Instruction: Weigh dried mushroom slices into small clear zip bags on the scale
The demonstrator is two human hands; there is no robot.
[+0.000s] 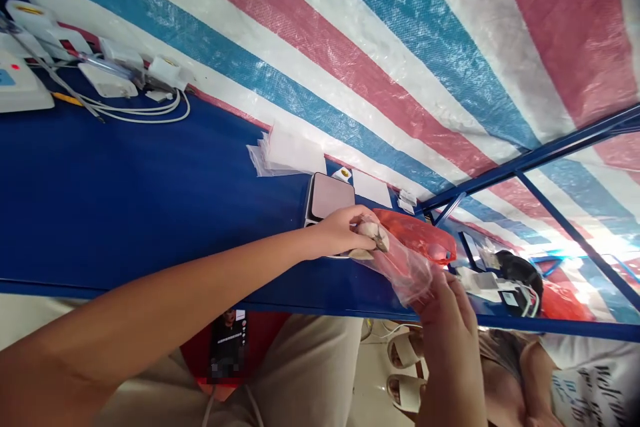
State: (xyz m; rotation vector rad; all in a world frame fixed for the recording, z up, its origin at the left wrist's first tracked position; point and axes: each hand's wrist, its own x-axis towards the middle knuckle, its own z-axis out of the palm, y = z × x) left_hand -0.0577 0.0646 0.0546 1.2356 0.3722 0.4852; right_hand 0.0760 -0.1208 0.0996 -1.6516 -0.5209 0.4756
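Note:
My left hand (343, 230) reaches across beside the small flat scale (333, 197), its fingers closed around pale beige rounded pieces (373, 233) with a darker part among them. Their exact kind I cannot make out. These pieces are at one end of a clear plastic bag (407, 270), and whether they are fully inside it is unclear. The other end of the bag is pinched in my right hand (447, 300), close to the table's front edge. Another beige piece (361, 254) shows just below my left fingers. A red plastic bag (415, 237) lies behind the clear one.
Clear bags (290, 152) lie stacked by the striped sheet (350, 33), near a white card (371, 188). Cables and white devices (120, 70) occupy the blue table's (150, 193) far left. A phone (229, 345) rests on my lap. Another person (520, 373) sits at right, past blue frame bars.

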